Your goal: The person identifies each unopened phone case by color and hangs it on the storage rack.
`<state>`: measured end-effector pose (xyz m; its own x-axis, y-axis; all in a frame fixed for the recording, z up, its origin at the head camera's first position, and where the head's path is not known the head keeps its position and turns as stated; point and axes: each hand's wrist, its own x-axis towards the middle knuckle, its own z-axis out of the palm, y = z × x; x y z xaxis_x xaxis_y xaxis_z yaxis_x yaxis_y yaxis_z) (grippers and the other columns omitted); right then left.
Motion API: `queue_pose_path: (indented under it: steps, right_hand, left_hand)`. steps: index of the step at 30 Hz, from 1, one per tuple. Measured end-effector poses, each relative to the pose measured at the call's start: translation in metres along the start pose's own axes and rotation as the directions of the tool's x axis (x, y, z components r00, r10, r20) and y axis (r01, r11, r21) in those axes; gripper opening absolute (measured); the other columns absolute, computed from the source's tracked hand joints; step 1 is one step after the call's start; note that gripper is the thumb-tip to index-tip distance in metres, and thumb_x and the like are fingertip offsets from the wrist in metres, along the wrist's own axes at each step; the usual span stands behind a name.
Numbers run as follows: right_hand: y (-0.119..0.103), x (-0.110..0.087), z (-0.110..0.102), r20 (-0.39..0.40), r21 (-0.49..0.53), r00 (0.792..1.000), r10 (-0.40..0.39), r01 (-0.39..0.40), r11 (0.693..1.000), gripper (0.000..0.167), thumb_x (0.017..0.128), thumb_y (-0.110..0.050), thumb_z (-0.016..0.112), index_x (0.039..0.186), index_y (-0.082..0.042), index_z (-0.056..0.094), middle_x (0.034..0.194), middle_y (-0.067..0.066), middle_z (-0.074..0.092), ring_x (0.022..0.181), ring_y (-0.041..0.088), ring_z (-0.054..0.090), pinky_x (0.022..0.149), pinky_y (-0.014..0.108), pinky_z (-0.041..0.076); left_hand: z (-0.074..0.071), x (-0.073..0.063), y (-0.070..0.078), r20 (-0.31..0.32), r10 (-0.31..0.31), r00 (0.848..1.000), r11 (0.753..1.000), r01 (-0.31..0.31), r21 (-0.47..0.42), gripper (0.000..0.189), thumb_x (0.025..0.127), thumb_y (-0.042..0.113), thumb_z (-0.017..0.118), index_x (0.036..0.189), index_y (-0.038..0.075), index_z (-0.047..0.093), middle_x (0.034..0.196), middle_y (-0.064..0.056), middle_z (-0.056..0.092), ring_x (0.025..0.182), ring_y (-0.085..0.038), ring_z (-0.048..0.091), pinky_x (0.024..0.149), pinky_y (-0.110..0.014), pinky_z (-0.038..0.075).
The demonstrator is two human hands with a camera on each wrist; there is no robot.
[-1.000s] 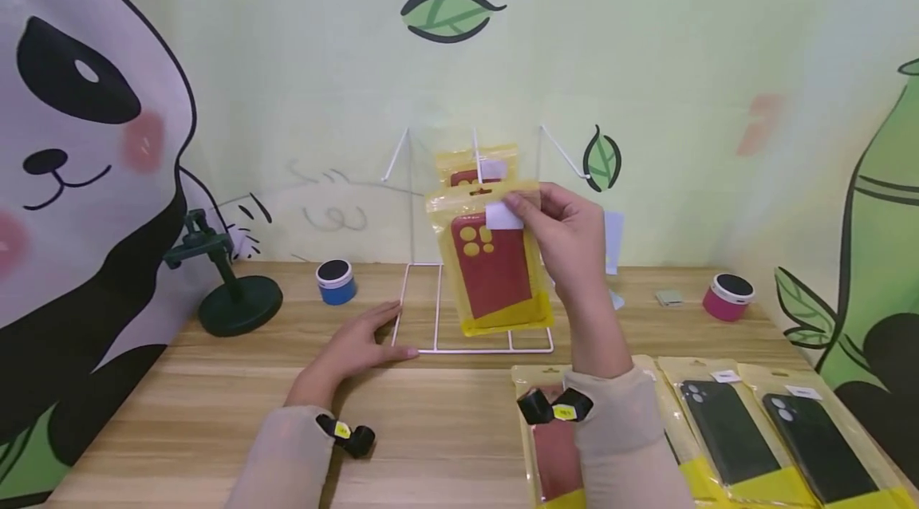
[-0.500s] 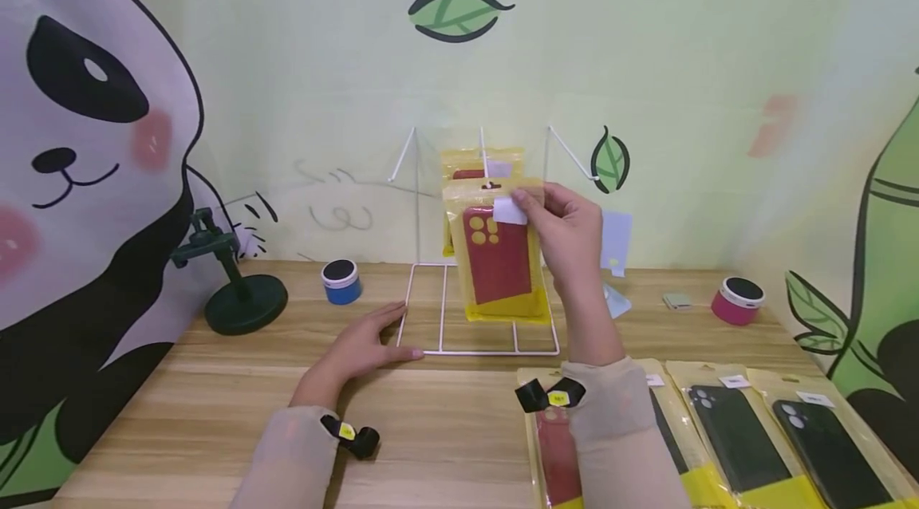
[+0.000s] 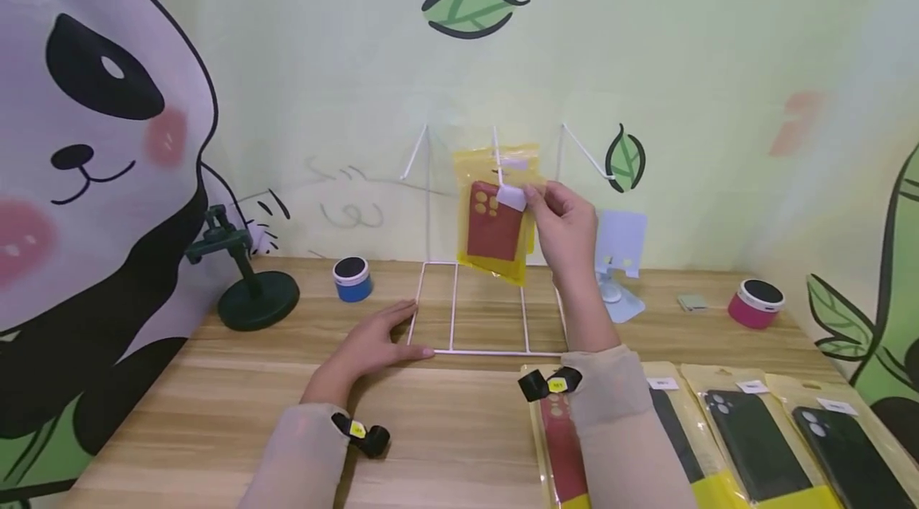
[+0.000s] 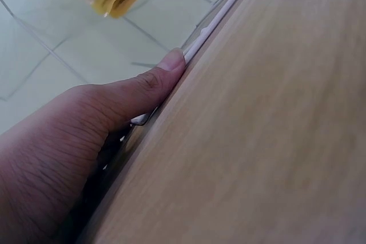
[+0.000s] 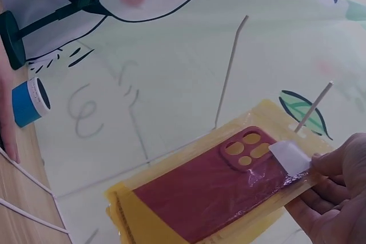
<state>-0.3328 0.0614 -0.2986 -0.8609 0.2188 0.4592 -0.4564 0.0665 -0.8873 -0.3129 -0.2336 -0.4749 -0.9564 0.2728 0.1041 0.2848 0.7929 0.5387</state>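
Note:
My right hand [image 3: 570, 234] pinches the upper right edge of a yellow-clear bag with a red phone case [image 3: 495, 230], near its white label [image 5: 291, 158]. The middle prong [image 5: 314, 106] of a white wire rack [image 3: 495, 352] passes through the bag's hang hole in the right wrist view. Another such bag hangs behind it, mostly hidden. At the rack's front left corner rests my left hand [image 3: 369, 345], fingers extended along the side. Its thumb [image 4: 163, 72] lies against the front bar in the left wrist view.
Several bagged phone cases [image 3: 757, 445] lie at the front right. Behind my right hand stands a pale blue phone stand [image 3: 621, 242]. A dark green stand [image 3: 258, 301] and a blue round jar [image 3: 352, 282] are left; a pink one [image 3: 755, 305] is right.
My right hand has moved the bag back, away from me, along the rack's middle prong. My left hand stays at the base corner. The head view has swung slightly left.

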Motion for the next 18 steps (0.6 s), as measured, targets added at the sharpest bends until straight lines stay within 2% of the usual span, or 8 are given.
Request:
queue_pose_path:
  steps: [7, 18]
  right_hand:
    - [0.011, 0.009, 0.005, -0.055, 0.001, 0.998, -0.012, 0.012, 1.0, 0.025, 0.094, -0.019, 0.073, 0.109, 0.001, 0.076, 0.107, 0.013, 0.075, 0.092, 0.014, 0.07, 0.083, 0.027, 0.057]
    - [0.021, 0.013, 0.004, -0.078, 0.02, 0.997, -0.024, 0.025, 0.999, 0.024, 0.095, -0.015, 0.072, 0.111, 0.003, 0.075, 0.108, 0.016, 0.075, 0.094, 0.023, 0.074, 0.08, 0.027, 0.059]
  left_hand:
    - [0.001, 0.001, -0.001, 0.012, -0.011, 1.0, 1.0, 0.01, 0.014, 0.1, 0.076, 0.073, 0.072, 0.154, 0.02, 0.043, 0.16, 0.0, 0.037, 0.148, -0.026, 0.031, 0.119, -0.05, 0.026]
    - [0.0, 0.0, 0.001, 0.012, -0.01, 1.0, 1.0, 0.01, -0.002, 0.099, 0.076, 0.07, 0.074, 0.154, 0.018, 0.044, 0.16, -0.001, 0.038, 0.148, -0.028, 0.031, 0.119, -0.052, 0.027]
